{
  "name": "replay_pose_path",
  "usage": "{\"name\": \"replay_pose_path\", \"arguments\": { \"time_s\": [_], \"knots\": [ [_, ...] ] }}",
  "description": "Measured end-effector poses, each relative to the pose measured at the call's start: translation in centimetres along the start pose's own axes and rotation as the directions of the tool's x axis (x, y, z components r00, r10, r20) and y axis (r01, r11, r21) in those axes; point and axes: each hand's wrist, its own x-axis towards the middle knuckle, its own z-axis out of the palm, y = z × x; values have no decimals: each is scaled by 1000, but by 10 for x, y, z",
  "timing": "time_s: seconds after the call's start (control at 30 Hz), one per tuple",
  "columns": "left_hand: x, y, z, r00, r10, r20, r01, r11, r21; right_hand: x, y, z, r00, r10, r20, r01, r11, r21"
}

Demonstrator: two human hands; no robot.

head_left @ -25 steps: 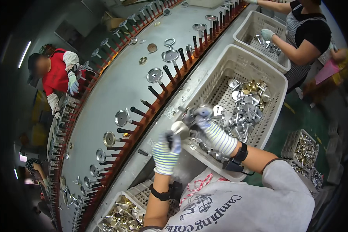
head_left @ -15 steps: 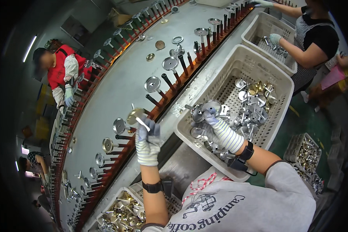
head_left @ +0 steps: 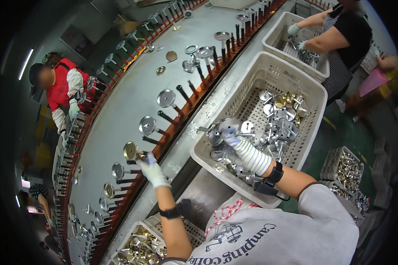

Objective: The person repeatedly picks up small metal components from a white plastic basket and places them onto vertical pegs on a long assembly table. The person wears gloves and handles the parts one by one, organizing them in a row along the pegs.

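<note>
One co-worker in red leans at the far left, across a curved grey surface. Silver and gold metal pieces lie heaped at the lower edge. Above them, a gold disc stands at the near row of posts; the gloved left hand has its fingertips just behind it, though whether they are clamped on its stem I cannot tell. Further right, the gloved right hand is closed on silver discs over the near-left corner of a large perforated basket. Beyond, a co-worker in black reaches into another basket
</note>
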Motion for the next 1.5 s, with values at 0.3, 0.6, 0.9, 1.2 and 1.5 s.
{"name": "replay_pose_path", "arguments": {
  "time_s": [0.3, 0.6, 0.9, 1.2, 1.5],
  "knots": [
    [-84, 129, 42, 469, 494, 732, -723, 690, -2, -13, 0, 15, 990, 121, 72, -112, 986, -123],
    [33, 95, 133, 885, 119, 450, 52, 936, -349, 9, -10, 1, 996, -78, -51, 75, 996, -53],
    [45, 6, 148, 959, -15, 283, 9, 1000, 22, 7, -1, -10, 998, 39, -46, -45, 991, -127],
    [-103, 94, 58, 381, 154, 912, 34, 983, -181, -10, 0, -2, 935, 340, -106, -352, 843, -407],
    [-105, 60, 13, 404, -44, 914, 245, 968, -62, 21, -59, -15, 782, 595, -188, -411, 264, -873]
  ]
}}
